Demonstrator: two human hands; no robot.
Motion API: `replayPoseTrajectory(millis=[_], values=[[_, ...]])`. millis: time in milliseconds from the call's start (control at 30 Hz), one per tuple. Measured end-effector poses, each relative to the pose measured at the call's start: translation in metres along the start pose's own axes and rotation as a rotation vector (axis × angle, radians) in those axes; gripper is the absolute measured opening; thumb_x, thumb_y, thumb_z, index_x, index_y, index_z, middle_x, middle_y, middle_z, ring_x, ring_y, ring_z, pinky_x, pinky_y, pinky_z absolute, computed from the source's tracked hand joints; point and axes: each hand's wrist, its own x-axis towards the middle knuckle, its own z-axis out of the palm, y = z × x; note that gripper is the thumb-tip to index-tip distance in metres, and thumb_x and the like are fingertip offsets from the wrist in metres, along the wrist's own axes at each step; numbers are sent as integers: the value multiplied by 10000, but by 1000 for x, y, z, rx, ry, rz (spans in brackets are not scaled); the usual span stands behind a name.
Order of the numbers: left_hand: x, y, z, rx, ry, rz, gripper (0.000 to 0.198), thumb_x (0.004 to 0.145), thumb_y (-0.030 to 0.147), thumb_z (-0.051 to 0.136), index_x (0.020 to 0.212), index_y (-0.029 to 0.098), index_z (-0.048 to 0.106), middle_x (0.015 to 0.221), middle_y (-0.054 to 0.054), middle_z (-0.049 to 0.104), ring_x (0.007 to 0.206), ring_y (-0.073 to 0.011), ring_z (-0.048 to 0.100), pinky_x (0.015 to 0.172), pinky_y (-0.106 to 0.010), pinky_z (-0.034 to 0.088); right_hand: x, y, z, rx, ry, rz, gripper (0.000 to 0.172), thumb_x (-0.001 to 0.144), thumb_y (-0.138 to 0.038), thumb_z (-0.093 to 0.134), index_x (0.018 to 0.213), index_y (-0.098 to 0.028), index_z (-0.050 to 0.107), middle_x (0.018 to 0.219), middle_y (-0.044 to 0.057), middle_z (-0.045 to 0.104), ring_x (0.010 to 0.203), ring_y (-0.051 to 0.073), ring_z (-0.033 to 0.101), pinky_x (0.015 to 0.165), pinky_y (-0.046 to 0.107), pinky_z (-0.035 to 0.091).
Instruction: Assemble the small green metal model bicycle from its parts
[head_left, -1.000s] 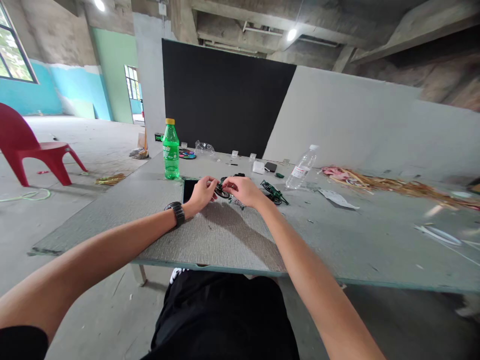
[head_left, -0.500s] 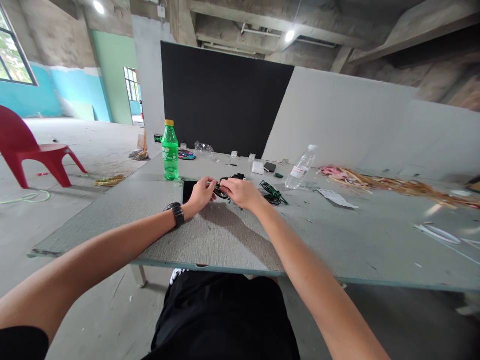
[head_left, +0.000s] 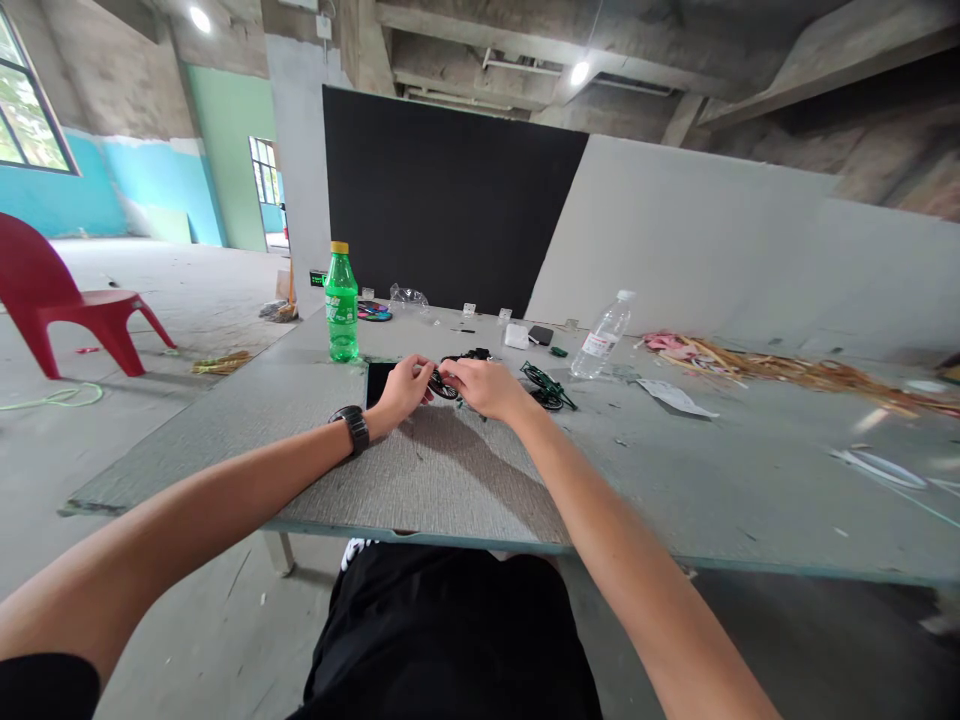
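Wheel part (head_left: pixel 442 383), small black plastic, looks light and fragile; I have left hand (head_left: pixel 403 388) and right hand (head_left: pixel 484 386) pinching its rim near the table's (head_left: pixel 465 480) middle.

There is just one camera. It sits on the person's head and looks forward and a little down over both arms, across the gray table (head_left: pixel 450 480). The hands are out at arm's reach, near the middle. Far off, it sees a black wall panel (head_left: pixel 450 190) and the ceiling.
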Motion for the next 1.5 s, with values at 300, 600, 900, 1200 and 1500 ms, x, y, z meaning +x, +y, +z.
replayPoseTrajectory(millis=[300, 600, 900, 1200, 1500], values=[[-1, 3, 0, -4, 2, 0, 149, 953, 278, 520, 909, 166, 606, 655, -2, 640, 486, -108, 608, 453, -186, 463, 1, -2, 3, 0, 27, -7, 249, 1054, -358, 399, 1005, -237, 611, 904, 41, 691, 744, 167, 586, 612, 280, 280], [-1, 1, -1, -24, -3, -8, 166, 958, 295, 517, 926, 161, 610, 665, -5, 643, 485, -97, 602, 465, -178, 458, 1, 0, 1, 247, 51, -25, 129, 1000, -221, 482, 1004, -234, 610, 940, 34, 699, 833, 167, 608, 714, 261, 348], [-2, 3, -1, -25, -15, -1, 175, 963, 290, 501, 915, 158, 605, 686, -18, 649, 494, -102, 602, 462, -187, 464, 2, -1, 1, 210, 33, -7, 144, 1003, -239, 456, 962, -234, 594, 899, 25, 697, 782, 162, 589, 679, 263, 324], [-2, 2, -1, -5, -22, 0, 171, 968, 285, 494, 923, 161, 602, 690, -13, 645, 500, -105, 605, 456, -186, 459, -1, -3, 1, -26, 10, -5, 232, 1051, -344, 384, 1076, -256, 597, 948, 36, 702, 789, 173, 603, 595, 278, 264], [-1, 2, 0, 20, -14, 8, 155, 961, 287, 512, 903, 168, 594, 667, -4, 638, 501, -108, 609, 454, -183, 446, 0, -5, 5, -23, 25, 25, 284, 1056, -381, 378, 1006, -240, 619, 911, 50, 685, 728, 166, 577, 592, 281, 261]])
